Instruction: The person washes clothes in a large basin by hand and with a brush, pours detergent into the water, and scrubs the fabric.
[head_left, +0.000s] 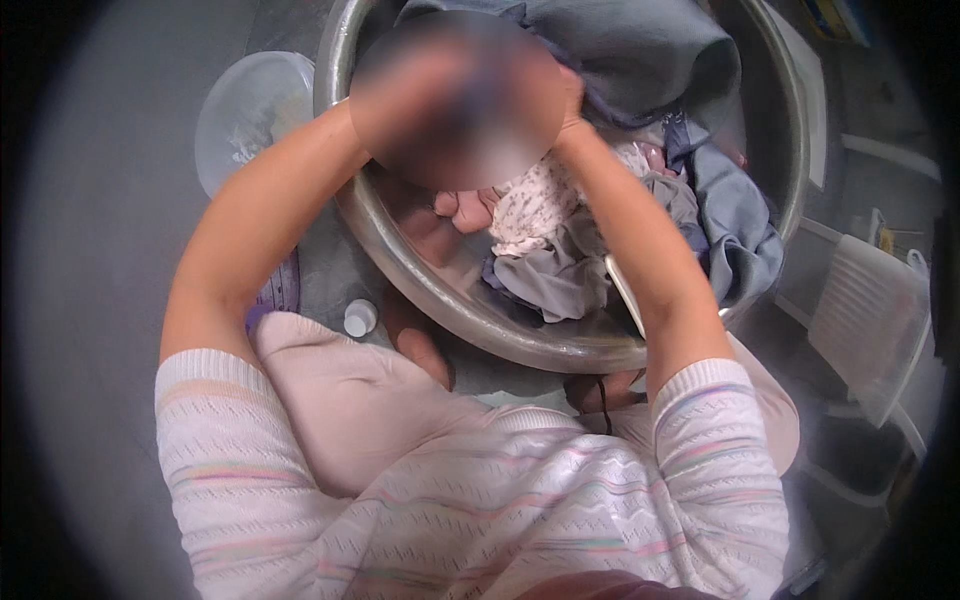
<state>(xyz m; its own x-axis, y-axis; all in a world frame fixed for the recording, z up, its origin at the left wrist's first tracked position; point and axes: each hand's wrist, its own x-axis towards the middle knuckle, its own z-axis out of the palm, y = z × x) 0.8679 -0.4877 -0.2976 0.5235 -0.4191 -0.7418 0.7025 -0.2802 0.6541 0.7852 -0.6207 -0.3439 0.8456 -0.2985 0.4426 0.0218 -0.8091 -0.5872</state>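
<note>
A large round metal basin (420, 281) stands before me with clothes in it. Both arms reach over it, and a blurred oval covers most of my left hand (409, 94) and my right hand (555, 94). Dark cloth seems to lie between them, but their grip cannot be made out. Beyond and beside my right hand, a grey-blue garment (645, 64) bulges up. Below the hands lie a white patterned cloth (536, 214), a pink cloth (471, 210) and a crumpled grey cloth (559, 277). A white-edged item (624, 296) shows at the basin's near rim beside my right forearm.
A translucent plastic tub (251, 124) stands left of the basin. Nearer me are a small white cap or cup (361, 318) and a purple container (281, 285). At the right is a ribbed translucent plastic basket or lid (866, 315). My feet are close to the basin's near side.
</note>
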